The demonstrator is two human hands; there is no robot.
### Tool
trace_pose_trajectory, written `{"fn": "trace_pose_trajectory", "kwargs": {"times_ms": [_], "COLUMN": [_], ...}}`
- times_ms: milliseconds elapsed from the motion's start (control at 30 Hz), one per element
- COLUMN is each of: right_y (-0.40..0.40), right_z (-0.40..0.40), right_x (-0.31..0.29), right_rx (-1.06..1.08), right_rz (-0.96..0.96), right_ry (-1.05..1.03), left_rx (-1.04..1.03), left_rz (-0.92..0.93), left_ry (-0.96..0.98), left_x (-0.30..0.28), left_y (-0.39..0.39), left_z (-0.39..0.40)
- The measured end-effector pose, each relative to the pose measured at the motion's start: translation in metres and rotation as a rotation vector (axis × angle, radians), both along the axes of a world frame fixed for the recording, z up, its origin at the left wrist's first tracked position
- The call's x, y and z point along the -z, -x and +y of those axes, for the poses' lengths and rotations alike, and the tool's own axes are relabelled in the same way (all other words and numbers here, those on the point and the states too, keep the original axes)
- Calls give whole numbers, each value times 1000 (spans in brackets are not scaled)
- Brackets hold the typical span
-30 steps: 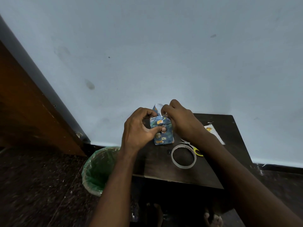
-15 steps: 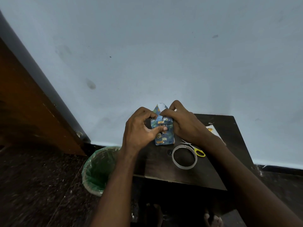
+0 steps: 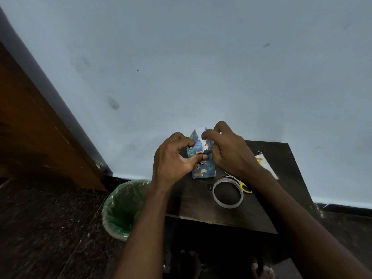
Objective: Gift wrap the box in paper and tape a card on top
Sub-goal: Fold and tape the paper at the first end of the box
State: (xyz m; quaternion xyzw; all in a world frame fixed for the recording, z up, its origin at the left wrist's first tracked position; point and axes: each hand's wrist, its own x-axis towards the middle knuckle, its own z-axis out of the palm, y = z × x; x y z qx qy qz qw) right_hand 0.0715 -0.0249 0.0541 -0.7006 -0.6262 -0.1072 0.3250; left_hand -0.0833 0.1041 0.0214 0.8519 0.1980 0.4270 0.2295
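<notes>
right hand (image 3: 231, 152) shifts, peels flap back, printed box (image 3: 202, 147) face peeks out; left hand (image 3: 173, 160) pinches paper (image 3: 203, 170) to steady it, far edge of table (image 3: 201, 202); tape roll (image 3: 227, 193) near.

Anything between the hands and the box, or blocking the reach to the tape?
No. Both the left hand and right hand already grip the wrapped box. The tape roll lies on the table just right of the box, scissors beside it, nothing over it.
</notes>
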Motion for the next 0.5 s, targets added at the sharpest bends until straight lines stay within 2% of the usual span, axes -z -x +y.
{"fn": "trace_pose_trajectory", "kwargs": {"times_ms": [33, 133, 200, 367, 500], "right_y": [1, 4, 9, 5, -7], "right_z": [0, -2, -6, -13, -15], "right_x": [1, 6, 11, 22, 14], "right_rx": [9, 55, 72, -14, -108], "right_rz": [34, 368, 500, 532, 332], "right_ry": [-14, -131, -209, -230, -34], "left_rx": [-9, -17, -12, 43, 58], "left_rz": [-5, -43, -67, -85, -81], "left_ry": [-4, 21, 61, 146, 159], "left_x": [0, 1, 2, 3, 5], "left_y": [0, 0, -1, -2, -3], "left_z": [0, 0, 0, 3, 5]}}
